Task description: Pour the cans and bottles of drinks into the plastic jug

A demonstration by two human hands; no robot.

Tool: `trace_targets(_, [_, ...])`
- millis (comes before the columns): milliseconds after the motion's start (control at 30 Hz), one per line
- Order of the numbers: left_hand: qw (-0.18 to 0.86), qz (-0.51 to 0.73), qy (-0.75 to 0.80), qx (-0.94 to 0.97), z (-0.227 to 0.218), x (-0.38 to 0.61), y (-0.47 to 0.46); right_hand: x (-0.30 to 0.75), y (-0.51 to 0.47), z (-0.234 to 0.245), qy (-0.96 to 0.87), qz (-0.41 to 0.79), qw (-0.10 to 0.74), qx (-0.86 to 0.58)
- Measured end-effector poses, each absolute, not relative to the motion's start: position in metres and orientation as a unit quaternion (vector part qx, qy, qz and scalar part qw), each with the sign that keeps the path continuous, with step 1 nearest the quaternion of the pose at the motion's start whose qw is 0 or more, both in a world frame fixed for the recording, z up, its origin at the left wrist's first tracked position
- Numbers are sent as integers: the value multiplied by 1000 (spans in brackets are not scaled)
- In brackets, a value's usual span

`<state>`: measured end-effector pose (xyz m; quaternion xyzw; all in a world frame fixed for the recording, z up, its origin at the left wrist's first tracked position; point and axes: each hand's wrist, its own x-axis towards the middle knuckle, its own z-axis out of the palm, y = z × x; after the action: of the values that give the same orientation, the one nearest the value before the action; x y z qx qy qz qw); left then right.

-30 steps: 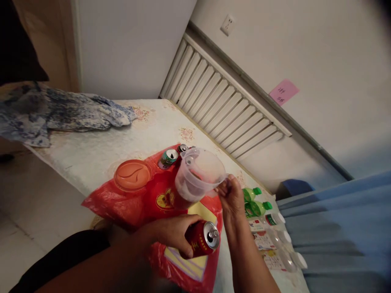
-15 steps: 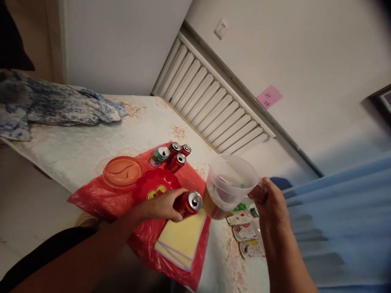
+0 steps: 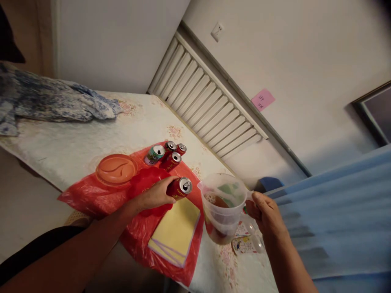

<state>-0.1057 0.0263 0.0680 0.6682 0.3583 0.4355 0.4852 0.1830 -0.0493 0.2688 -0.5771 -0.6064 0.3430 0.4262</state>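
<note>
A glossy red crinkled plastic sheet (image 3: 82,199) lies on a pale floral tablecloth (image 3: 70,150); the left forearm slants in over its near side, and the left hand (image 3: 157,195) extends above its middle, thumb on the near side of a red cylindrical metal drink can (image 3: 181,189) and fingers curled round the far side, grasping it; the can is over the sheet, its silver top in view. The right forearm rises diagonally to the right of the sheet, wrist nearly in line; the right hand (image 3: 265,209) is clenched round the handle of a translucent plastic pitcher (image 3: 224,215) with brown, foam-flecked liquid inside, just beyond the sheet's right edge; whether its base touches the cloth cannot be told. On the sheet lie a folded yellow cloth with purple edging (image 3: 175,232), a red scalloped plastic dish (image 3: 142,183) partly behind the left hand, and a round orange plastic lid (image 3: 116,169).
</note>
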Motion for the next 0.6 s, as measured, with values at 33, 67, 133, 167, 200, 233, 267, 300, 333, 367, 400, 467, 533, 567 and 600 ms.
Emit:
trace_targets(33, [484, 443, 355, 666, 68, -106, 26, 182, -49, 268, -608, 342, 420, -581])
trace_targets(67, [485, 450, 350, 663, 68, -106, 26, 181, -49, 268, -608, 341, 414, -585])
trace_targets(133, [484, 457, 350, 659, 69, -106, 25, 179, -49, 269, -610, 336, 404, -593])
trace_targets(167, [484, 457, 352, 658, 70, -106, 25, 178, -49, 269, -613, 331, 400, -595])
trace_targets(200, [484, 455, 356, 657, 70, -106, 25, 178, -49, 270, -618, 326, 394, -597])
trace_targets(233, [485, 452, 359, 657, 71, -107, 25, 177, -48, 271, -624, 321, 387, -598])
trace_targets(267, [486, 448, 362, 657, 72, -107, 24, 177, -48, 272, -630, 317, 380, -599])
trace_targets(300, [488, 446, 364, 656, 73, -107, 24, 176, -47, 272, -635, 314, 372, -600])
trace_targets(333, [491, 445, 364, 654, 73, -107, 24, 176, -47, 273, -639, 313, 364, -601])
trace_targets(367, [494, 446, 364, 652, 74, -107, 24, 177, -46, 274, -642, 313, 357, -602])
trace_targets(400, [496, 447, 362, 650, 74, -108, 24, 177, -45, 274, -645, 313, 351, -602])
trace_targets(467, [500, 449, 359, 648, 74, -109, 25, 178, -43, 274, -647, 314, 343, -604])
trace_targets(533, [495, 448, 360, 651, 74, -110, 25, 177, -41, 275, -647, 313, 339, -607])
trace_targets(567, [492, 448, 361, 653, 74, -110, 24, 177, -40, 275, -647, 311, 338, -608])
trace_targets(600, [490, 449, 363, 654, 74, -110, 24, 176, -39, 275, -648, 309, 338, -609])
